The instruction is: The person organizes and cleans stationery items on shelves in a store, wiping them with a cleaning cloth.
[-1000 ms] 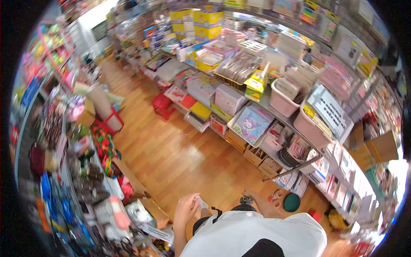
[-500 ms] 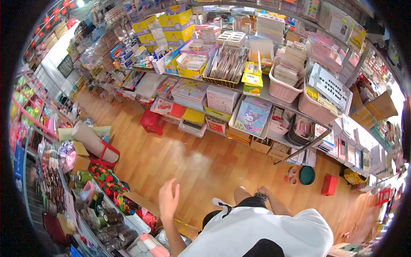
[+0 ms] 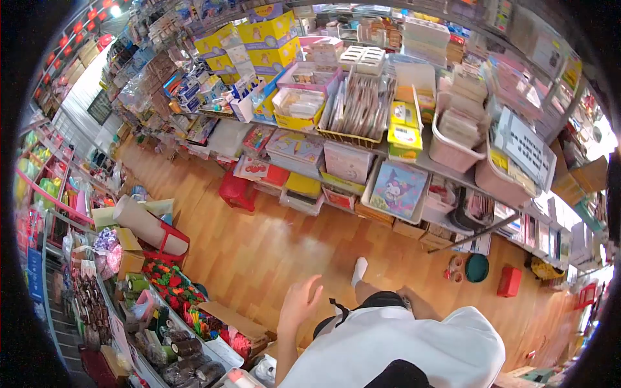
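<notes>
My left hand (image 3: 300, 302) is held out over the wooden floor (image 3: 259, 249), left of my body. Its fingers are stretched and slightly apart, with nothing in them. The closest goods to it are in an open cardboard box (image 3: 236, 321) at lower left, a short gap away. My right hand (image 3: 405, 292) hangs low on the right side, seen from above near a dark watch (image 3: 407, 302); its fingers are too small and hidden to read. One foot in a white sock (image 3: 359, 271) shows ahead of my dark shorts and white shirt (image 3: 401, 343).
A long shelf (image 3: 414, 158) of stickers, notebooks and baskets runs across the front. Red stools stand at its left (image 3: 237, 189) and right (image 3: 509, 282). A green round basin (image 3: 477, 268) sits on the floor. Crates of colourful craft goods (image 3: 169, 282) line the left.
My left hand has shifted right and slightly down in view. The white-socked foot has come into sight ahead of me. The front shelf appears slightly larger and farther right.
</notes>
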Tool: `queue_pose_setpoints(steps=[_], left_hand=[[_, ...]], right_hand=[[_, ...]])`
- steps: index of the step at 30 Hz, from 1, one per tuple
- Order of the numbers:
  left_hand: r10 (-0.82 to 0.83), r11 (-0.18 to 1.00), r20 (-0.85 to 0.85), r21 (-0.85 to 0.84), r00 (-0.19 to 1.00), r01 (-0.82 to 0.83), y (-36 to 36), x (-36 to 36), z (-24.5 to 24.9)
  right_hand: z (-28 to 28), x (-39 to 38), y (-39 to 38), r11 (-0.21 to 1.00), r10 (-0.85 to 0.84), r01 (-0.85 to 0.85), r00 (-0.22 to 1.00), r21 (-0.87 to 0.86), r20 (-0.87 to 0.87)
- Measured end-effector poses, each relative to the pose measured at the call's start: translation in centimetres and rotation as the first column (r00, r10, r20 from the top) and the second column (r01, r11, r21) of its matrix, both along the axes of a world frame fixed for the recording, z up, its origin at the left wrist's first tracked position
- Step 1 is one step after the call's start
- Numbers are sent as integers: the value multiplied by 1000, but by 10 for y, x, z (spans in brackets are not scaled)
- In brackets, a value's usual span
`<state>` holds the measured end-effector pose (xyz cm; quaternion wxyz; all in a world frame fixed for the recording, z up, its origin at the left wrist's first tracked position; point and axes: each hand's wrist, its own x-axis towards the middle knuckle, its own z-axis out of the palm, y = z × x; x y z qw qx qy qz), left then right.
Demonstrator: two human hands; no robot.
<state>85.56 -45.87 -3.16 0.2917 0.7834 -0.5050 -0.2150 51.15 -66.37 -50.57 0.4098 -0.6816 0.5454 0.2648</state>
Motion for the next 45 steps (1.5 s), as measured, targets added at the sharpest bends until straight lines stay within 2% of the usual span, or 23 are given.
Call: queue_pose_setpoints(steps=[3,7,9,12,13,15,16,18,19,21,23,25,27,29,30,31,33,35,37,39,40,42,45], left_hand=[[78,997,37,-31,996,-76,-15,25,-13],[136,989,-86,-54,987,-141,-50,52,-33],[112,990,-95,-73,989,-119,-86,60,-20],[-47,989,-115,-146,992,30,-151,68,-5],[-111,978,-35,-182,993,103,-173,70,1],[-226,936,131,-245,965,253,-215,70,15],[-260,922,129,-260,957,286,-232,67,19],[-324,891,124,-294,938,346,-260,58,25],[-367,880,103,-285,924,381,-270,54,27],[-363,885,-100,-349,926,309,-287,41,24],[-371,867,-224,-431,901,250,-300,33,24],[-352,864,-233,-453,907,219,-313,34,19],[-325,866,-318,-478,891,145,-326,34,13],[-358,923,-607,-344,709,172,-343,45,-1],[-333,942,-728,-276,600,189,-352,49,-4],[-378,925,-704,-314,602,214,-358,48,8],[-352,936,-774,-278,527,217,-365,55,9],[-370,923,-805,-262,463,281,-379,52,14],[-287,934,-879,-170,380,313,-387,52,21],[-165,947,-933,-59,321,314,-395,58,15],[-100,952,-951,-6,294,304,-397,58,13],[-109,947,-955,-16,275,322,-400,57,14],[-129,943,-960,-41,249,330,-402,60,22]], right_hand=[[-2,39,-45,983,164,-165,986,-83,-21],[63,108,-105,985,67,-34,979,-168,195],[62,126,-135,974,62,0,961,-225,270],[71,135,-162,976,27,39,956,-215,293],[78,133,-167,979,7,52,959,-199,285],[57,118,-181,969,125,-77,972,-234,197],[53,111,-185,959,182,-142,972,-246,151],[54,91,-187,996,-79,86,966,-21,245],[60,80,-184,976,-214,194,939,99,269],[70,63,-179,859,-480,385,834,336,271],[77,53,-174,873,-480,370,766,318,427],[88,50,-180,976,-143,217,718,-23,681],[151,66,-191,958,-202,285,744,-29,637],[251,99,-201,801,-532,569,532,187,659],[296,111,-201,792,-493,599,512,119,704],[332,123,-201,775,-449,630,495,49,744],[374,138,-206,788,-359,609,345,84,867],[416,147,-206,827,-243,562,379,-14,893],[455,163,-199,789,-346,603,287,112,893],[475,180,-196,754,-340,631,140,181,930],[475,185,-198,750,-318,638,114,176,941],[471,194,-201,763,-273,623,68,173,960],[467,208,-202,703,-332,657,-37,273,943]])
